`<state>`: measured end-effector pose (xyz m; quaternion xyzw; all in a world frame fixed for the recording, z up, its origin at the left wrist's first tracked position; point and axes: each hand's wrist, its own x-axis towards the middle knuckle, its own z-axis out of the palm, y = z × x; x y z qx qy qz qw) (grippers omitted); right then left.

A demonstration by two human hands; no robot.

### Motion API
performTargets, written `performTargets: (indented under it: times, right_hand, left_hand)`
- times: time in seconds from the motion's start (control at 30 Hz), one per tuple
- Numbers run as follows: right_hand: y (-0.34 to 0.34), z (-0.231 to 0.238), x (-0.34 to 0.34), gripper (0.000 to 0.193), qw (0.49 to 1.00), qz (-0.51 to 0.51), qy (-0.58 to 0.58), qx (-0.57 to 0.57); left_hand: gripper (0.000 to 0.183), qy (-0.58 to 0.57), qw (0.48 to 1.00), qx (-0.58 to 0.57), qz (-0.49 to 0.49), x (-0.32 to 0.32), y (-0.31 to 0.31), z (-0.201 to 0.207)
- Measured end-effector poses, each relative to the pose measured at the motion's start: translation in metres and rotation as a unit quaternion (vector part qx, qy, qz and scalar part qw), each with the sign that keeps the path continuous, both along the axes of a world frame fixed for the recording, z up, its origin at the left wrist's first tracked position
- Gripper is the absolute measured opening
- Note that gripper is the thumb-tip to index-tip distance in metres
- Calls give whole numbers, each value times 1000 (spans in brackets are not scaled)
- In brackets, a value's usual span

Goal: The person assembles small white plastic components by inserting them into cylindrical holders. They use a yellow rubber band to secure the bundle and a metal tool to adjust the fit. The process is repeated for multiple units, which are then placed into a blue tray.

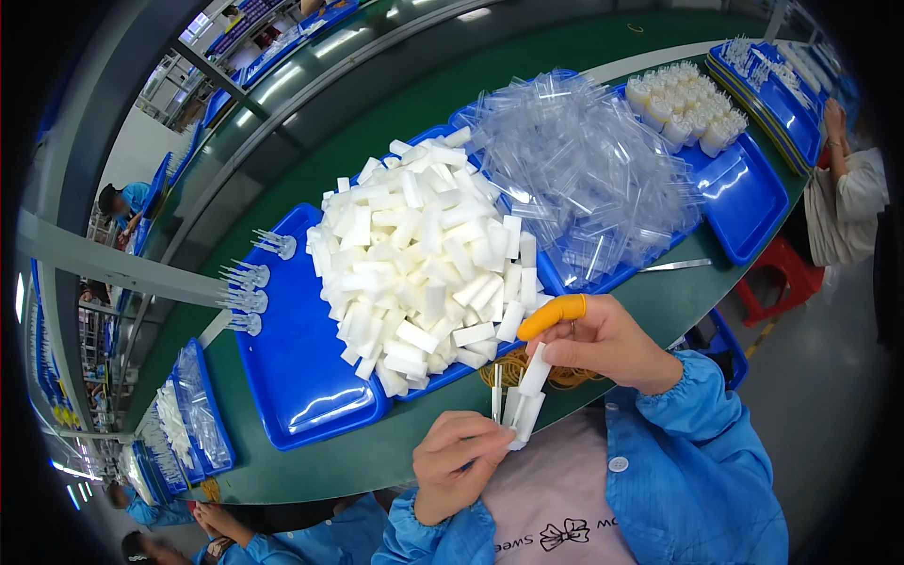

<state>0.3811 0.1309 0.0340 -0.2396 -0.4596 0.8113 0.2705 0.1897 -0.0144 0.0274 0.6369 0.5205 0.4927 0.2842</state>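
A: Trays [287,344], clear sleeves [574,160]?
B: Trays, smooth glossy plastic; sleeves, thin glossy plastic.
A: Blocks [414,254]?
B: Foam-like, matt.
A: Table [292,478], strip [676,266]?
B: Table smooth, near-matt; strip metal-looking, shiny.
A: Jacket [697,471], finger cover [556,315]?
B: Matt cloth, creased; rubber-like, matt.

White blocks [414,264] at the dial's centre, blue tray [282,348] at eight, green table [395,441] at seven! Orange finger cover [556,314], four o'clock; blue jacket [697,457] likewise; pale pink shirt [565,471] at five, black bow [565,535] on it. Red stool [783,268] at three! Cups [676,104] at two: cream, probably, that far off.
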Motion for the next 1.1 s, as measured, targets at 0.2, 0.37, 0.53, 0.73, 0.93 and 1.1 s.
performTargets:
  times: [0.2,0.37,0.53,0.73,0.93,1.1]
  right_hand:
    - [-17,-3,-8,13,991,52,17,122]
    - [-24,7,-9,13,970,36,-47,235]
    - [-8,6,-10,16,948,76,-37,306]
    - [21,-22,-25,21,682,-18,-286,672]
    - [21,-26,-34,17,615,20,-341,710]
    - [15,-22,-30,20,608,0,-351,712]
  left_hand:
    - [54,-121,992,-5,27,6,-4,-9]
    - [50,-190,976,-33,99,20,-6,-1]
    - [30,-115,989,-77,58,4,-14,-23]
    - [21,-258,949,-121,134,2,-14,-22]
    - [19,-243,954,-101,142,1,-16,-25]
    - [17,-212,963,-86,141,1,-14,-25]
